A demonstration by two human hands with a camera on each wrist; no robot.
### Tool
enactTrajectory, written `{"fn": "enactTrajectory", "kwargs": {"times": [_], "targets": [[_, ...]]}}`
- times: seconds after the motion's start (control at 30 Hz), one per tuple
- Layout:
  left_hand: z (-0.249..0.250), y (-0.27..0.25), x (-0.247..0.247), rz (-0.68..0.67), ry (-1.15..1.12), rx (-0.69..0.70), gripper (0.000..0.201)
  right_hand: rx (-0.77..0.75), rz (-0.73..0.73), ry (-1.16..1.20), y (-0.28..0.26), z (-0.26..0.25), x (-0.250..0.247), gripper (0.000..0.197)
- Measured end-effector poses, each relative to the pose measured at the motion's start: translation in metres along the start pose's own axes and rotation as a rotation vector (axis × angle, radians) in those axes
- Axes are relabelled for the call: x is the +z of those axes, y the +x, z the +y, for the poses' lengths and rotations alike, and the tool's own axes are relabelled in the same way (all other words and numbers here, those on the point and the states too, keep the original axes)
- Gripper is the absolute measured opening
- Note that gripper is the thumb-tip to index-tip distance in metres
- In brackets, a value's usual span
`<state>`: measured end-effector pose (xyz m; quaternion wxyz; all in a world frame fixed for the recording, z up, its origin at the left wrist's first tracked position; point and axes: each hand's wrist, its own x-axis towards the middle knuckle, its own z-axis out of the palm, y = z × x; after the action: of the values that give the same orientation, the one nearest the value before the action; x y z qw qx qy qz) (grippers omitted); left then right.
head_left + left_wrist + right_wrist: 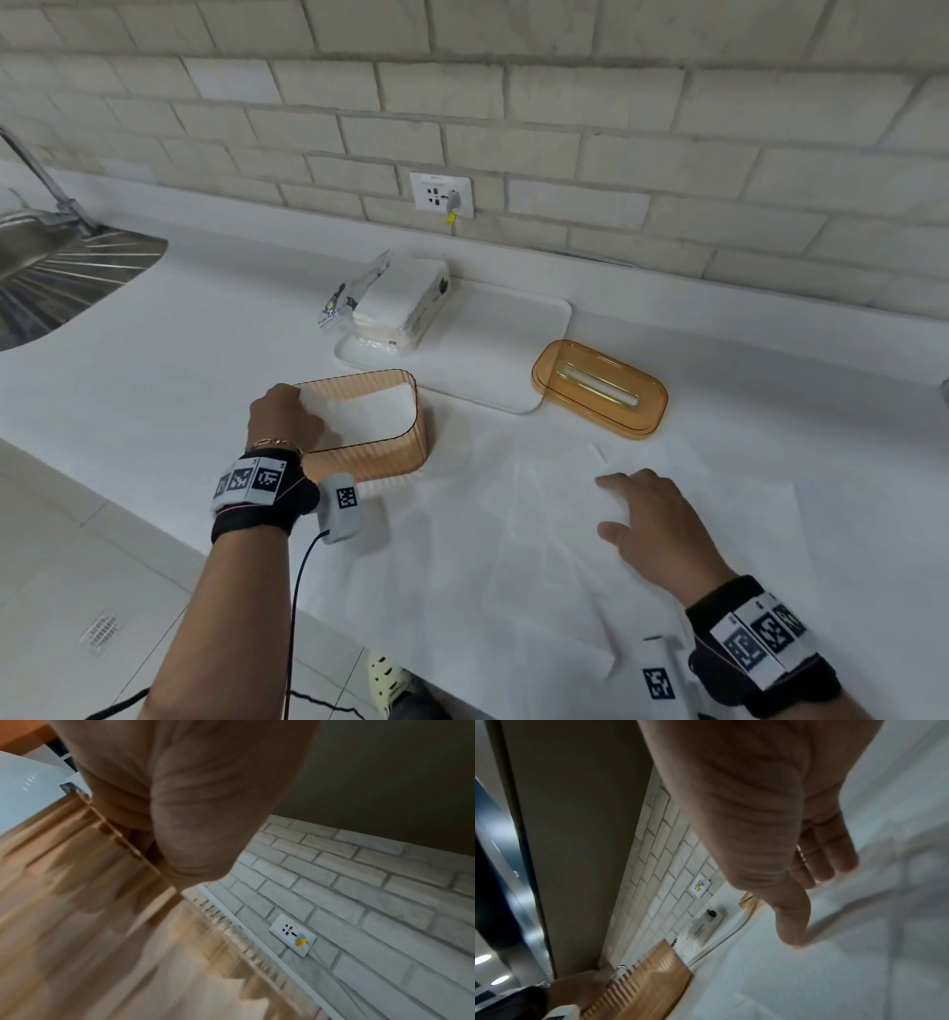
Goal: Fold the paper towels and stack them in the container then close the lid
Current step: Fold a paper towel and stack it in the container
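The ribbed orange container point(405, 452) stands open on the white counter with a folded white paper towel point(375, 416) inside. My left hand point(285, 416) is at its left end, fingers reaching down inside onto that towel and hidden from view. The left wrist view shows only the palm point(195, 801) over the container's ribbed wall point(77, 902). Unfolded paper towel sheets point(539, 555) lie spread to the right. My right hand point(631, 509) rests flat on them, fingers straight and spread point(829, 862). The orange slotted lid point(598, 388) lies apart at the right.
An opened pack of paper towels point(398, 300) sits on a white tray point(513, 329) behind the container. A steel sink drainer point(56, 277) is at far left. A wall outlet point(441, 195) sits on the brick backsplash. The counter's front edge runs diagonally below my left wrist.
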<state>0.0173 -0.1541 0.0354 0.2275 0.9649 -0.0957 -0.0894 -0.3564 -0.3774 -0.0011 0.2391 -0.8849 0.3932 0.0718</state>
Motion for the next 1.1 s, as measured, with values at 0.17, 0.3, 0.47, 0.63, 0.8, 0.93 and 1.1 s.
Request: {"fn": "enactTrajectory", "kwargs": {"times": [0.17, 0.3, 0.47, 0.63, 0.8, 0.93, 1.1], "targets": [[0.005, -0.012, 0.001, 0.040, -0.015, -0.025, 0.048, -0.013, 0.021, -0.035, 0.004, 0.009, -0.002, 0.066], [0.017, -0.037, 0.000, 0.247, 0.013, 0.100, 0.047, -0.020, 0.056, 0.003, 0.006, 0.001, 0.006, 0.070], [0.056, -0.096, 0.021, 0.189, -0.207, 0.423, 0.011, -0.060, 0.092, 0.015, 0.014, -0.011, 0.008, 0.085], [0.080, -0.146, 0.090, -0.372, -0.101, 0.507, 0.030, -0.236, -0.039, -0.033, 0.034, 0.000, -0.017, 0.094], [0.095, -0.168, 0.133, -0.506, 0.053, 0.534, 0.066, -0.365, -0.173, -0.229, 0.054, -0.003, -0.025, 0.095], [0.102, -0.168, 0.144, -0.522, 0.083, 0.501, 0.064, -0.376, -0.180, -0.343, 0.065, -0.014, -0.032, 0.085], [0.103, -0.160, 0.140, -0.573, -0.067, 0.467, 0.026, -0.368, -0.221, -0.364, 0.074, -0.018, -0.040, 0.057]]}}
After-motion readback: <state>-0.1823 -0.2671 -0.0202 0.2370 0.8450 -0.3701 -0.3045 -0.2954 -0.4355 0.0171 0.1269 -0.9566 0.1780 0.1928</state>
